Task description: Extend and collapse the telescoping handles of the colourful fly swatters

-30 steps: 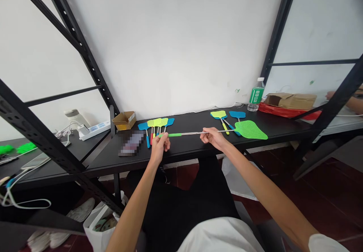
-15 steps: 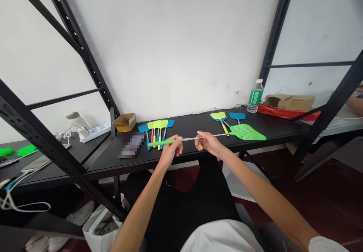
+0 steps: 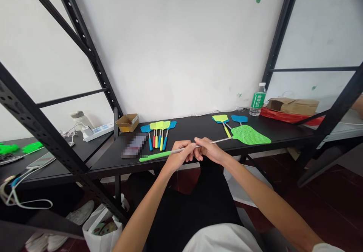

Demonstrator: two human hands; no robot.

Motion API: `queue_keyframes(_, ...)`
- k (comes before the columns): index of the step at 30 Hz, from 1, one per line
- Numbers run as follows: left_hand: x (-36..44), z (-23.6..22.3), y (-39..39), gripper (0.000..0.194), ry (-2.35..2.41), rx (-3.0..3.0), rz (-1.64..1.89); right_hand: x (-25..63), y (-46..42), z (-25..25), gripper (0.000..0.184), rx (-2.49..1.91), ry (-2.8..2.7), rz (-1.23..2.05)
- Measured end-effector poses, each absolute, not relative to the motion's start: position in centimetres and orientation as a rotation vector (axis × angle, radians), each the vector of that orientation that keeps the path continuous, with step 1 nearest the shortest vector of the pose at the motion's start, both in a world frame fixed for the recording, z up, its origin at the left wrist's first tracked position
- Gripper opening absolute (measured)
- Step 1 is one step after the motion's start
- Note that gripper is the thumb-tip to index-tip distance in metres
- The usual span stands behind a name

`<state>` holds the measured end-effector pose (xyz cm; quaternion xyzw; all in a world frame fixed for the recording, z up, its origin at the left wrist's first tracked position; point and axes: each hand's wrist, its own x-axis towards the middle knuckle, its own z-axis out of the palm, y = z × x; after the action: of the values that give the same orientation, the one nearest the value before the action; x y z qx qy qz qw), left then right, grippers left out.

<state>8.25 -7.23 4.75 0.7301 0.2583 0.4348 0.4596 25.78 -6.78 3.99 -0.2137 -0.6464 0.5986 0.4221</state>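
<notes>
Both of my hands grip the thin metal rod of one green fly swatter (image 3: pixel 251 135), held level over the table's front edge. My left hand (image 3: pixel 182 154) is closed round the rod close to the green handle, which sticks out to the left. My right hand (image 3: pixel 209 150) pinches the rod just beside it, and the two hands touch. The perforated green head spreads out to the right. Behind my left hand lies a row of several smaller swatters (image 3: pixel 160 125) with blue and yellow heads. Farther right are a few more, among them a yellow-headed swatter (image 3: pixel 220 118) and a blue-headed swatter (image 3: pixel 239 119).
On the black table (image 3: pixel 193 125) stand an open cardboard box (image 3: pixel 127 123) and a water bottle (image 3: pixel 258 100). A pixelated flat object (image 3: pixel 134 146) lies at left. A red bag under a carton (image 3: pixel 297 106) is at right. Black metal posts (image 3: pixel 96 66) frame both sides.
My left hand has slid right from the green handle onto the metal rod, up against my right hand. The swatter's handle end has shifted left and toward me.
</notes>
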Motion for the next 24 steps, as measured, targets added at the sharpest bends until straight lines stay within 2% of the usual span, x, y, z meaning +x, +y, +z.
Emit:
queue_keyframes(4,8.5,5.2,-7.6,0.044,0.613,1.777,1.055,25.7,-6.9,4.1,0.059,-0.494,-1.648,1.485)
queue_keyframes(9,8.7,5.0,-7.4,0.047,0.610,1.634,1.091,26.3,-6.6,4.3,0.048,-0.509,-1.682,1.406)
queue_keyframes(17,8.6,5.2,-7.2,0.053,0.696,1.471,1.125,26.8,-7.3,5.5,0.045,-0.573,-1.878,1.111)
queue_keyframes(24,8.3,5.8,-7.3,0.052,0.690,1.343,1.089,28.0,-8.2,7.0,0.035,-0.668,-1.996,0.822)
